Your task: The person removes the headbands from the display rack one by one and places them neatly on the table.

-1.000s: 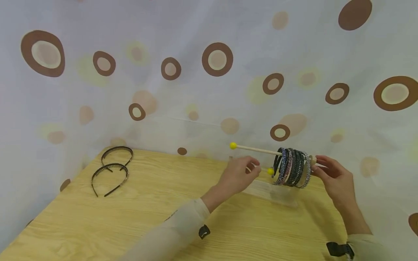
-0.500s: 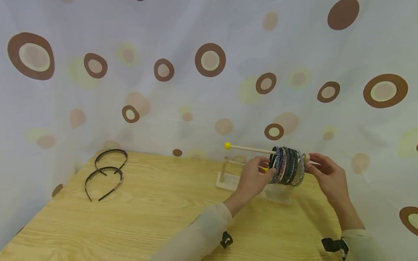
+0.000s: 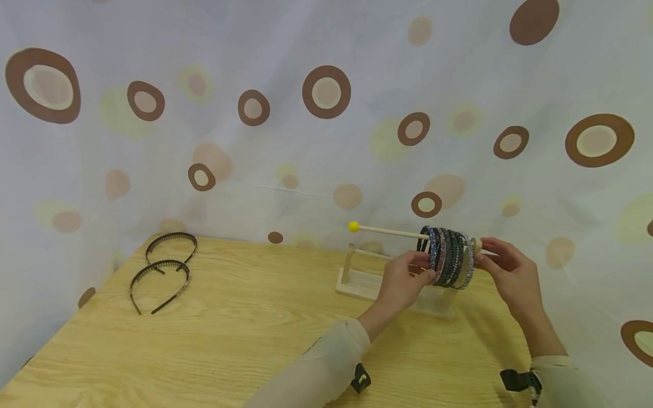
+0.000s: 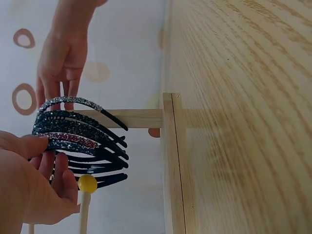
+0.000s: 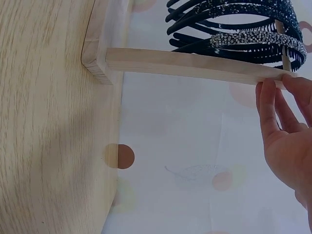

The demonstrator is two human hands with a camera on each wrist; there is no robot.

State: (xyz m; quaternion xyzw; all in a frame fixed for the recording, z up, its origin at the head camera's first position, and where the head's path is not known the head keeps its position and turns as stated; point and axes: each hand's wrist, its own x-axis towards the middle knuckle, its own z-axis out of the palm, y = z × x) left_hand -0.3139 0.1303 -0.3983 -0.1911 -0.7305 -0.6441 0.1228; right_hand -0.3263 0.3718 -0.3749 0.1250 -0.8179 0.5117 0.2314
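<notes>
Stack: the bands [image 3: 451, 258] hang over the upper rod [image 3: 393, 232], bunched against the end by the tall post [image 5: 195, 66], tips down.
Left hand: yours [image 3: 403, 286] pinches the stack's left side, thumb on the near face, fingers tucked behind; which bands it has exactly, you cannot tell.
Right hand: yours [image 3: 515, 277] grips the top of the tall post between thumb and fingers, just beside the glittery end band.
Post: this grip should serve as your brace; press back evenly against any push from the left, so the stand does not tip or slide.
Upper rod: its yellow ball [image 3: 353, 226] is well apart from the stack. Any shift of the bands is best done level along the rod, not with a tug downward.
Lower rod: its ball [image 4: 87, 184] sits close to your left fingers and the band tips; mind it, as a tip could catch there.
Base: it [image 3: 357, 283] rests on the table [image 3: 229, 351]; watch that it sits flat.
Loose bands: a front one [image 3: 159, 264] and a back one [image 3: 172, 235] lie far left, well apart from both hands.
</notes>
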